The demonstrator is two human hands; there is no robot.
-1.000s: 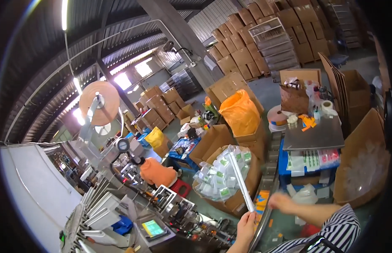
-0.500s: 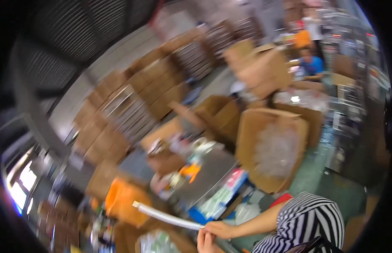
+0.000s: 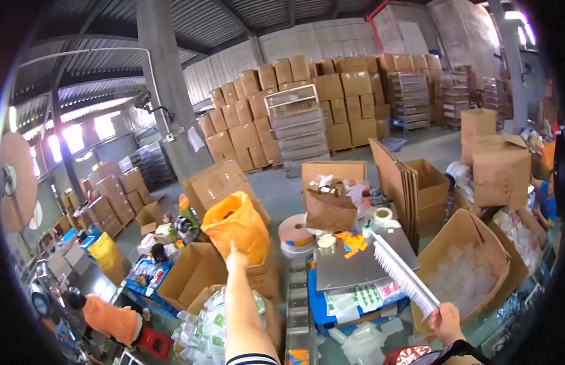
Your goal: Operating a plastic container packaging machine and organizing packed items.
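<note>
My left arm reaches forward in the middle, and my left hand [image 3: 235,258] is in front of an orange plastic bag [image 3: 237,228]. Its index finger is stretched out toward the bag; whether the tip touches cannot be told. No object shows in that hand. At the lower right, my right hand [image 3: 446,322] is closed around the near end of a long white brush [image 3: 404,274]. Tilted up to the left, the brush has bristles along one side, and its far end lies over a grey-topped worktable [image 3: 349,271].
Below my left arm stands a carton of clear packets [image 3: 215,325]. A narrow metal conveyor [image 3: 296,316] runs beside the blue-framed table. At right is a large carton of clear plastic [image 3: 462,267]. A person in orange [image 3: 112,322] bends at lower left. Stacked cartons [image 3: 349,97] line the back.
My view has swung left and levelled. My left hand has left the brush and moved out to the orange bag; my right hand keeps the brush, now at the right.
</note>
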